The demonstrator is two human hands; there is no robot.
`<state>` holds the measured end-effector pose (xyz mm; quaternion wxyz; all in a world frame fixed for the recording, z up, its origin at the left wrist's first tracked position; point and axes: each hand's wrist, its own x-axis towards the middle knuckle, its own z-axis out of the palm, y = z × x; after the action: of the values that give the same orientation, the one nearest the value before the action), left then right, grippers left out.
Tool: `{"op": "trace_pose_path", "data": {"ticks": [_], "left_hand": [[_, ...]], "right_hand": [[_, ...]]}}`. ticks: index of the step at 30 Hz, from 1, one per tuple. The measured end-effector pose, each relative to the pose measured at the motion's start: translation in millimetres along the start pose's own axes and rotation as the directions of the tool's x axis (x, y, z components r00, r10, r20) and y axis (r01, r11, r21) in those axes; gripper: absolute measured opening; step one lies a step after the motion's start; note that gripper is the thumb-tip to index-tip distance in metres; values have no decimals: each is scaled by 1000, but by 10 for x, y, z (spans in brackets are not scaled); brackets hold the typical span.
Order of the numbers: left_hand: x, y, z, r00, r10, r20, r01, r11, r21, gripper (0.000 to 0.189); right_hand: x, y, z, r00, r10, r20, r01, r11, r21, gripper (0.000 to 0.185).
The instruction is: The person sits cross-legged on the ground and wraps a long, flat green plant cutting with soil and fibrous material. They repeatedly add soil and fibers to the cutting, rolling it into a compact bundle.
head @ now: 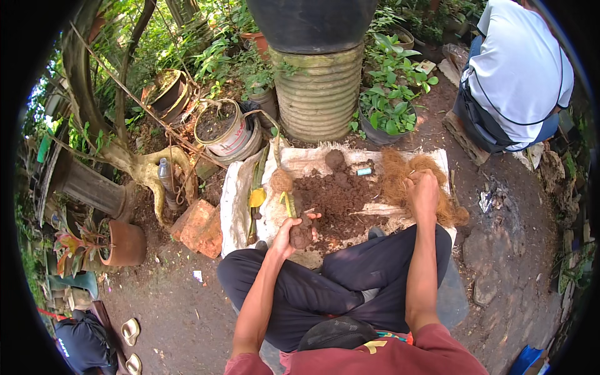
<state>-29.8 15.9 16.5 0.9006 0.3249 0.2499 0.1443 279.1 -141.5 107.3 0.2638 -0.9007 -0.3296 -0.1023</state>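
Observation:
My left hand [287,236] holds a ball of dark soil [301,234], from which a green and yellow leaf or stem sticks up. On the pile of brown coconut fiber [396,180], at the sack's right side, my right hand [422,185] has its fingers closed on some strands. Between the hands, loose dark soil [337,201] is spread over a white woven sack [309,159], with a rounded soil lump [335,160] behind it. A spool of light blue thread [363,171] lies near the fiber. A fiber-wrapped ball with a stem [281,181] rests beyond my left hand, near a yellow leaf [257,197].
Bricks [199,227], a plastic bottle [166,176] and a soil-filled bucket [225,129] stand left of the sack. A ribbed concrete pedestal [318,93] and a potted leafy plant [389,112] are behind it. Another person [520,75] sits at the upper right.

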Motion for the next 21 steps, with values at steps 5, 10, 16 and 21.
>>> {"op": "trace_pose_path", "data": {"ticks": [5, 10, 16, 21], "left_hand": [[-20, 17, 30, 1000, -7, -28, 6, 999, -46, 47], [-39, 39, 55, 1000, 18, 7, -18, 998, -63, 47], [-19, 20, 28, 1000, 19, -13, -20, 997, -77, 46], [-12, 19, 25, 999, -16, 40, 17, 999, -32, 44]], "right_hand": [[41, 9, -21, 983, 151, 100, -156, 986, 49, 32], [-22, -58, -26, 997, 80, 21, -81, 996, 33, 51], [74, -113, -117, 850, 266, 454, -238, 964, -119, 51], [-133, -316, 139, 875, -206, 438, 78, 953, 292, 44]]}}
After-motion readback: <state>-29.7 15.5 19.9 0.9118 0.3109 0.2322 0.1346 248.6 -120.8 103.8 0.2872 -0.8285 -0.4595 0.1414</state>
